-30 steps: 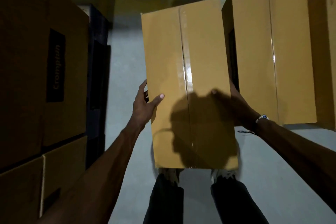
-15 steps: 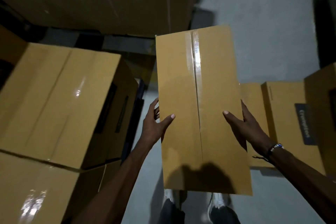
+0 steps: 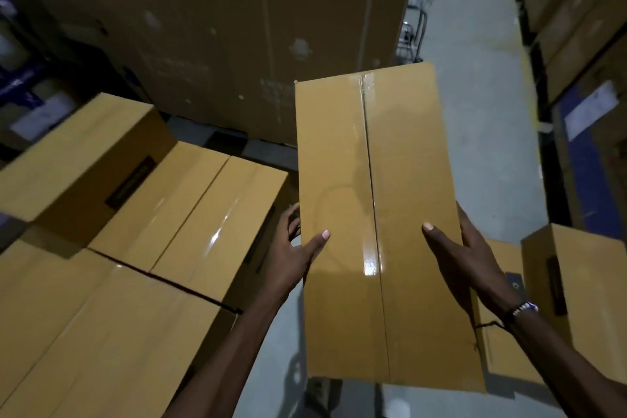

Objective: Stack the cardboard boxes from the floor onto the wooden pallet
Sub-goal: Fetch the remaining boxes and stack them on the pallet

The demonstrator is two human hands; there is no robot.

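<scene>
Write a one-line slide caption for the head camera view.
Both hands, left hand and right hand, grip a taped cardboard box carried above the floor beside stacked boxes.

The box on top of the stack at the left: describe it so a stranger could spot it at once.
Start at the low stack of boxes left of the carried box. One box sits a layer higher, at the stack's far left corner. Unlike its flat neighbours, it shows a dark label on its side.
</scene>
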